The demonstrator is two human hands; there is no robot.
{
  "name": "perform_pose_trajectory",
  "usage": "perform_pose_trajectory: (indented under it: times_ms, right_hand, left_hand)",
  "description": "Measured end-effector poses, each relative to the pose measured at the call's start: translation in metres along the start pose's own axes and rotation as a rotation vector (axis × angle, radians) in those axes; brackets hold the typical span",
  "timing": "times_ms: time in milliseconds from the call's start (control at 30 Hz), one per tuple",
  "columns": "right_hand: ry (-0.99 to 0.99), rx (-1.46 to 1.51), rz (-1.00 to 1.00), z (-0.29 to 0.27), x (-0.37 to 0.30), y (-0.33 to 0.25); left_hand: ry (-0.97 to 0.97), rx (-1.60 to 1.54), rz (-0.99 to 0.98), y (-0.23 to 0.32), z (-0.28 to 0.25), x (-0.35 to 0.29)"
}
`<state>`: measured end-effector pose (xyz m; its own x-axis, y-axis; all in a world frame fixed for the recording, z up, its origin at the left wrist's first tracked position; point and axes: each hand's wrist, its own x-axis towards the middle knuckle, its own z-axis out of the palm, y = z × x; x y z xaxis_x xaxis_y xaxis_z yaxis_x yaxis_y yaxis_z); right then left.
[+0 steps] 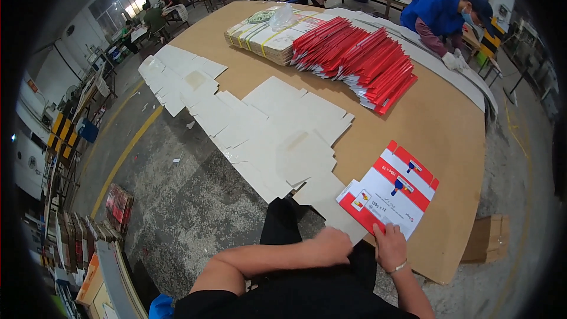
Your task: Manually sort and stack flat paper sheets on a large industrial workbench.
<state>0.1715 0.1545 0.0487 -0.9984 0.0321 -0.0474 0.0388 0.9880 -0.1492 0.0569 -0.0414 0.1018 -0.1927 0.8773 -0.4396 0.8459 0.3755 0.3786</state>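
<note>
A flat red, white and blue printed carton point(387, 192) lies at the near right part of the brown-covered table. My right hand point(391, 248), with a band at its wrist, holds the carton's near edge, its fingers on top. Just left of it, my left hand point(331, 246) is curled closed at the near end of the overlapping white cardboard sheets point(277, 136). The undersides of its fingers are hidden, so anything inside does not show. The sheets spread in a staggered row from my lap toward the far left.
A fanned pile of red folded cartons point(360, 62) and a strapped cardboard bundle point(271, 32) lie farther back on the table point(449, 142). At the far right a co-worker in blue point(434, 15) wears gloves. A brown box point(487, 239) stands beside the table; stacked cardboard point(82, 236) is at left.
</note>
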Motion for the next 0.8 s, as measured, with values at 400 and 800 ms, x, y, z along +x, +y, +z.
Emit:
perform_pose_trajectory:
  times_ms: [400,800]
  right_hand:
    - [0.149,0.003,-0.048,0.039,0.003,0.016]
    - [0.234,0.033,-0.165,0.018,-0.025,0.045]
  left_hand:
    - [0.404,0.384,0.078,-0.107,0.043,0.022]
    - [0.129,-0.015,-0.036,-0.106,-0.049,0.101]
